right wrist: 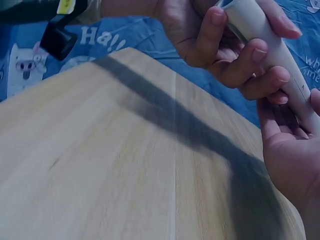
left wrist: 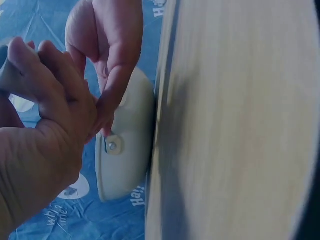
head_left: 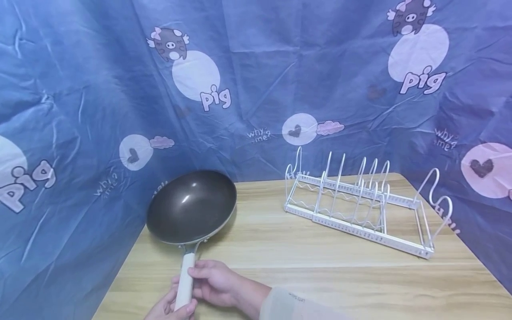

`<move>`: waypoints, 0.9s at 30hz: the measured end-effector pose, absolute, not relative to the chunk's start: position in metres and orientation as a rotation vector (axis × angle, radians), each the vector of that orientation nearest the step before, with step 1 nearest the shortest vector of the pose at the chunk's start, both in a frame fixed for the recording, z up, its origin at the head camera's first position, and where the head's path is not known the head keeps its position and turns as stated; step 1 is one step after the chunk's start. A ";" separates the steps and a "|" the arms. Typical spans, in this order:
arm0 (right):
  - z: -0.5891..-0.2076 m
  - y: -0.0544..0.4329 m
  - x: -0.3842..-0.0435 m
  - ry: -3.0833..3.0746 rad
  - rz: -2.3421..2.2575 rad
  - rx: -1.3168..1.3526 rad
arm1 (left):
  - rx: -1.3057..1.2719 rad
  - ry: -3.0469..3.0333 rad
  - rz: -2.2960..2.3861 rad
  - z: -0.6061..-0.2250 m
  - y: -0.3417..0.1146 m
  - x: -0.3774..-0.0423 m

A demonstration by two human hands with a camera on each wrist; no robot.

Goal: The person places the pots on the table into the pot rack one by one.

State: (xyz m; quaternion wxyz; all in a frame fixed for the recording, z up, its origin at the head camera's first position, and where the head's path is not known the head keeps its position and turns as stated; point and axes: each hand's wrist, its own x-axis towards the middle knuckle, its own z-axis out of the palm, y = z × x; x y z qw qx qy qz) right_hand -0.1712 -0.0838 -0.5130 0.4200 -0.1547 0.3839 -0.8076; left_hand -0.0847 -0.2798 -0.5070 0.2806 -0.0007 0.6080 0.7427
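The pan (head_left: 192,206) is just beyond both hands, over the left side of the table (head_left: 256,249), its handle (head_left: 185,280) towards them; the left hand (head_left: 165,307) wraps the handle's near end, the right hand (head_left: 217,283) grips it closer to the pan, which is round, black inside and cream outside

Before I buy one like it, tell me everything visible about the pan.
The pan is round and deep, with curved sides, dark and glossy inside, pale outside. Its pale handle, gripped by the left hand and right hand, points toward the head camera from a riveted, metal-looking bracket. It opens upward over the table's left side, nothing inside; whether it touches the table is unclear.
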 end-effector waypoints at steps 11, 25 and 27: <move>-0.512 -0.078 -0.171 0.899 -2.071 -0.361 | -0.237 1.974 1.850 -0.488 -0.254 -0.080; -0.502 -0.061 -0.168 0.821 -2.115 -0.425 | -0.170 1.986 1.920 -0.486 -0.234 -0.077; -0.499 -0.060 -0.168 0.808 -2.102 -0.453 | -0.154 2.013 1.933 -0.485 -0.232 -0.074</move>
